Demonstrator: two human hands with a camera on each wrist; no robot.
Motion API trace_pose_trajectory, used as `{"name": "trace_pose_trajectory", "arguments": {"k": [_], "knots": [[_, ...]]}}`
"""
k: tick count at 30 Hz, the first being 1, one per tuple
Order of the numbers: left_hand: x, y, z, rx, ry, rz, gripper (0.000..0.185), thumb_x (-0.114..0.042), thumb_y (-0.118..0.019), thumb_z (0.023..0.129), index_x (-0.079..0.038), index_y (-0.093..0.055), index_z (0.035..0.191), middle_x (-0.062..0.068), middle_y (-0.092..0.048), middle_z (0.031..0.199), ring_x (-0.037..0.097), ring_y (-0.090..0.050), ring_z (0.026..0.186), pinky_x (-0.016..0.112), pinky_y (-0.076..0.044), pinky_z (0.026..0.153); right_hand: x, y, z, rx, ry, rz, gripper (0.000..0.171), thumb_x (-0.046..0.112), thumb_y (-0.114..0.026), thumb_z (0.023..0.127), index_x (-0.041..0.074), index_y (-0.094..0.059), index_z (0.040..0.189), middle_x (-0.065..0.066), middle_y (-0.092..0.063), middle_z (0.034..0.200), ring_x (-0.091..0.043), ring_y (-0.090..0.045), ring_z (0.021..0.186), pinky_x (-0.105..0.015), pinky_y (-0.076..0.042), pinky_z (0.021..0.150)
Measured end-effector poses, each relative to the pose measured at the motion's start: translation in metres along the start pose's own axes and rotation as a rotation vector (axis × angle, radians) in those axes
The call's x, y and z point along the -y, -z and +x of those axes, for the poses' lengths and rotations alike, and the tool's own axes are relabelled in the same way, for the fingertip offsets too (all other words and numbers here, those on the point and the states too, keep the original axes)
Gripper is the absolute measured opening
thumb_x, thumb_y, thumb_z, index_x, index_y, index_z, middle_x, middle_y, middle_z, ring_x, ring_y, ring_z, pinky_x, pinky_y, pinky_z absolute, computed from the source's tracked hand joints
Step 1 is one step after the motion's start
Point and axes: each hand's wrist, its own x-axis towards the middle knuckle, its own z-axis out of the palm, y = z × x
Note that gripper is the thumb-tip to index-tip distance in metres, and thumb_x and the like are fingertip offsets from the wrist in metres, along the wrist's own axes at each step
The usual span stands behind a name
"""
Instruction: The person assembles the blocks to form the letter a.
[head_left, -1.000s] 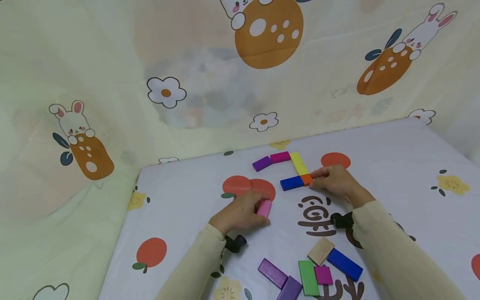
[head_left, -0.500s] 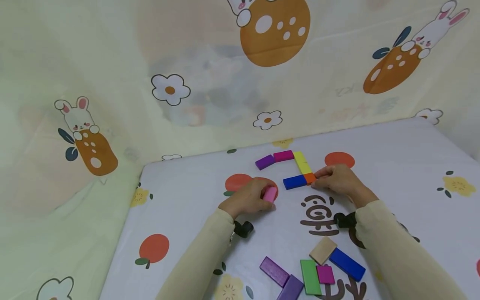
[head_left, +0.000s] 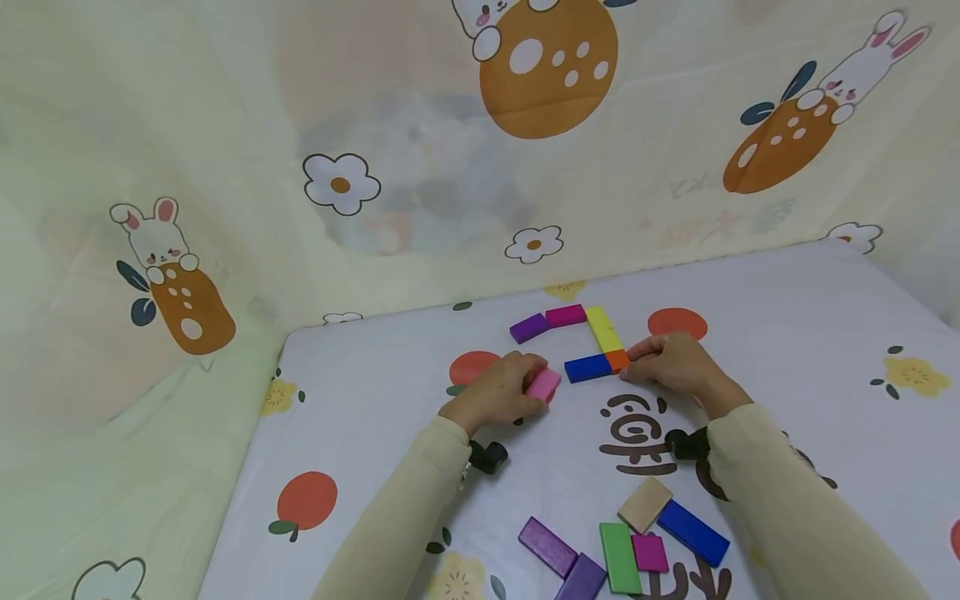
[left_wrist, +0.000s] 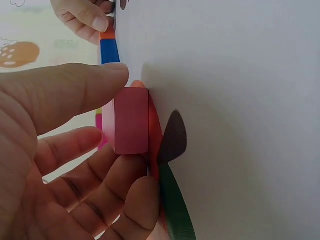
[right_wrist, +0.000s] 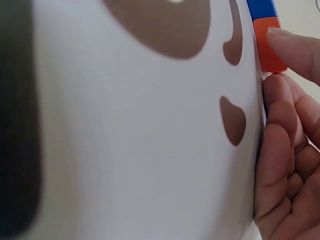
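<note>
Mid-frame, our left hand [head_left: 495, 396] pinches the pink block [head_left: 543, 384] by its long faces just left of the blue block [head_left: 587, 367], our right hand [head_left: 675, 365] fingertips the orange block [head_left: 617, 360]; we judge both light, stiff, smooth-painted, best gripped across opposite flat sides.

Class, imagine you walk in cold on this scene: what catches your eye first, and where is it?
First, the bright line of blocks mid-table, with the right hand touching its orange block. Just left of it, the left hand grips a pink block. Nearer the person lies a loose cluster of blocks, and a bunny-print curtain hangs behind the table.
</note>
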Motion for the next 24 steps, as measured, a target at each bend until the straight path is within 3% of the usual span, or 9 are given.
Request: {"name": "trace_pose_trajectory", "arguments": {"k": [14,24], "knots": [[0.0017,-0.0021,0.0054,-0.017,0.005,-0.066,0.049,-0.023,-0.072,0.088,-0.012,-0.056,0.132,-0.004,-0.056,0.105,0.012,-0.053,0.096,0.02,-0.047,0.077,-0.0006,-0.0006,-0.0009,-0.003,-0.011,-0.021,0.043,0.03,-0.077,0.082,0.004,-0.065,0.114,-0.015,-0.062,0.109,-0.03,-0.053,0.102,-0.032,-0.045,0.077],[0.0017,-0.0029,0.0064,-0.026,0.011,-0.04,0.047,-0.025,-0.07,0.09,-0.013,-0.056,0.133,-0.001,-0.055,0.109,0.012,-0.052,0.097,0.02,-0.046,0.078,-0.0015,-0.0009,0.0008,-0.001,-0.007,-0.018,0.045,0.033,-0.077,0.082,0.005,-0.065,0.114,-0.016,-0.061,0.11,-0.03,-0.052,0.103,-0.033,-0.044,0.078]]}}
